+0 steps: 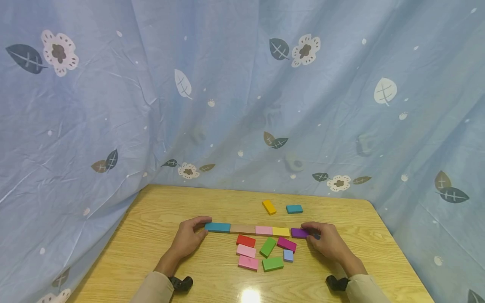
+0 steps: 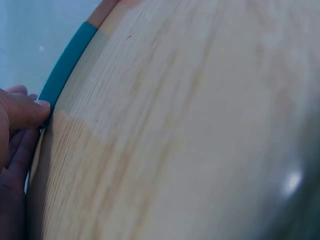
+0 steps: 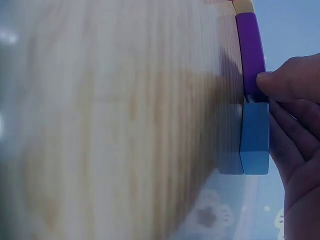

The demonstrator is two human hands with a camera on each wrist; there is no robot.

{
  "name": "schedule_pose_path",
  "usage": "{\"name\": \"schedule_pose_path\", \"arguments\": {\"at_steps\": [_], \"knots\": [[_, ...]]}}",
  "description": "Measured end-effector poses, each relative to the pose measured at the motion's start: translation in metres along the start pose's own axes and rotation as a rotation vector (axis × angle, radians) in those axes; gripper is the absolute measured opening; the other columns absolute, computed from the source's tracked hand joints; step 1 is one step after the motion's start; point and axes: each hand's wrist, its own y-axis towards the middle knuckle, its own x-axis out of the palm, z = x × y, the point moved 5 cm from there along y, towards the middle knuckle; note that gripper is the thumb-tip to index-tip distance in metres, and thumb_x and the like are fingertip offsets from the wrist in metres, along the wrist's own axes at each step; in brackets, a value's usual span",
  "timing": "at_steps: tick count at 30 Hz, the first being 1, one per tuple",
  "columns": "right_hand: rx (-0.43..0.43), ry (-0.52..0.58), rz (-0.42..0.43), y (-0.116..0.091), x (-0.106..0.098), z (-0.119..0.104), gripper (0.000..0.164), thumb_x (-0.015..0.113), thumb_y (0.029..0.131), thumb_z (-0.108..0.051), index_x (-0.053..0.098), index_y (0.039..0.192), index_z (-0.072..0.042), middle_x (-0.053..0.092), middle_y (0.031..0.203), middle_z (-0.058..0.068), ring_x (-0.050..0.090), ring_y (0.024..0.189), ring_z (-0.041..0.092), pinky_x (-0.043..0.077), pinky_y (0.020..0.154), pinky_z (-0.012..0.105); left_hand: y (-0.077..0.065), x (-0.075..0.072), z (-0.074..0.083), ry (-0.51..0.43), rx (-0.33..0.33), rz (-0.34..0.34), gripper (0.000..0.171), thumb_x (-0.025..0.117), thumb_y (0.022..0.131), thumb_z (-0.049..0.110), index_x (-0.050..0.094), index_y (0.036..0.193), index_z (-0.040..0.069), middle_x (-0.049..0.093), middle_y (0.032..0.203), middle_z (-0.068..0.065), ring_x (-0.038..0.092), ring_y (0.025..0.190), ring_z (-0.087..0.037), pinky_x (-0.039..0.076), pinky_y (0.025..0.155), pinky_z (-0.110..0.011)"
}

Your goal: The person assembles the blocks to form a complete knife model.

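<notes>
A row of flat blocks runs across the table: a teal-blue block, a tan block, a pink block and a yellow block. My left hand pinches the outer end of the teal-blue block, with the thumb on its near side in the left wrist view. At the right, a purple block lies in line, a small gap from the yellow one. My right hand pinches its right end between thumb and fingers. Beside that end is a blue block, mostly hidden by the hand in the head view.
In front of the row lie loose blocks: red, pinks, greens, magenta and a small light-blue one. Behind it are an orange block and another blue block. A patterned curtain hangs behind the table.
</notes>
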Motion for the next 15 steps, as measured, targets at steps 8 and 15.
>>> {"name": "schedule_pose_path", "arguments": {"at_steps": [8, 15], "knots": [[-0.030, -0.006, -0.006, 0.0008, 0.0031, -0.0035, 0.037, 0.078, 0.094, 0.005, 0.080, 0.128, -0.007, 0.081, 0.126, 0.008, 0.078, 0.118, 0.033, 0.066, 0.097, 0.046, -0.0005, 0.0000, -0.0003, -0.005, 0.005, -0.001, 0.043, 0.077, 0.097, -0.006, 0.075, 0.137, 0.009, 0.075, 0.140, -0.007, 0.071, 0.134, -0.031, 0.058, 0.114, -0.044], [-0.021, -0.011, -0.010, 0.0005, 0.0032, -0.0057, 0.037, 0.078, 0.093, 0.005, 0.080, 0.129, -0.006, 0.081, 0.125, 0.008, 0.078, 0.118, 0.033, 0.066, 0.098, 0.047, -0.0011, 0.0001, 0.0008, 0.003, -0.003, 0.004, 0.043, 0.077, 0.097, -0.006, 0.076, 0.137, 0.009, 0.076, 0.139, -0.006, 0.071, 0.133, -0.030, 0.058, 0.114, -0.045]]}}
